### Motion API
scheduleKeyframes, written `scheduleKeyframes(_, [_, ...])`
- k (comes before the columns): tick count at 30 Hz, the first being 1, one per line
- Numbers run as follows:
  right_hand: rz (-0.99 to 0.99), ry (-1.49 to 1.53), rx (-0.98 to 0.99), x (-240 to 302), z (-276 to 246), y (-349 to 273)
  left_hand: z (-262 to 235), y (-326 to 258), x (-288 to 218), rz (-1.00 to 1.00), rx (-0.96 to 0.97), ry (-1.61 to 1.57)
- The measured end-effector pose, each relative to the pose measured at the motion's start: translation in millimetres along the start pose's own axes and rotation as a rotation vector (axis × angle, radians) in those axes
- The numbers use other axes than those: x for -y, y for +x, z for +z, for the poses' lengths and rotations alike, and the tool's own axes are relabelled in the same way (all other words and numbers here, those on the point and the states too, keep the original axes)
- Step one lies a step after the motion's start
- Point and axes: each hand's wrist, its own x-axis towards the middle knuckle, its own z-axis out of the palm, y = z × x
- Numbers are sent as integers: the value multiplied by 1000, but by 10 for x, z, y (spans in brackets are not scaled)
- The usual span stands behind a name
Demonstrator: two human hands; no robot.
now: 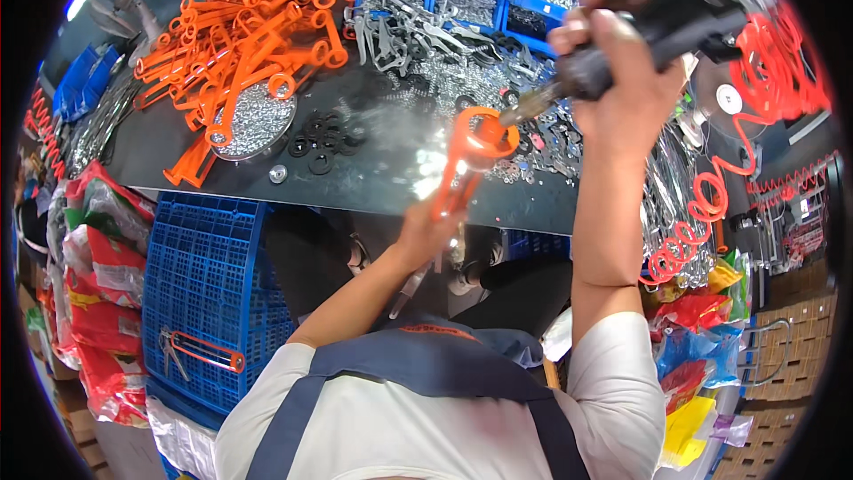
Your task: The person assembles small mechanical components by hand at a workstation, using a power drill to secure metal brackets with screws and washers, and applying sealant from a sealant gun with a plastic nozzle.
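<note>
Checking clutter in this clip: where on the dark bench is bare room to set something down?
Bare bench runs along the near edge, between the black rings and the held orange handle. Crowded: orange handle pile and metal parts behind.

Person's dress, seen from above. Shirt (426, 431): white, short-sleeved, sleeves ended above elbows; fabric plain, lightly creased across shoulders. Apron (444, 364): dark blue, bib rose to chest, two broad straps ran back over shoulders, one on each side. Small orange mark lay along bib's upper edge; too blurred to make out. Forearms bare below sleeves, no watch, band or glove visible. Left hand (426, 231) and right hand (622, 80) uncovered, no rings discernible.
</note>
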Motion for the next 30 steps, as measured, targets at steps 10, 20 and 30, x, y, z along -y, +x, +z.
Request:
scheduleKeyframes(10, [159,-424,196,-283,147,-214,-28,-49,-96,-183,24,-55])
scheduleKeyframes(20, [79,0,-239,-172,-192,148,25,-57,13,-209,-14,-134])
scheduleKeyframes(30, [566,-1812,-23,-1562,-2670,-1381,-324,-158,148,137,33,178])
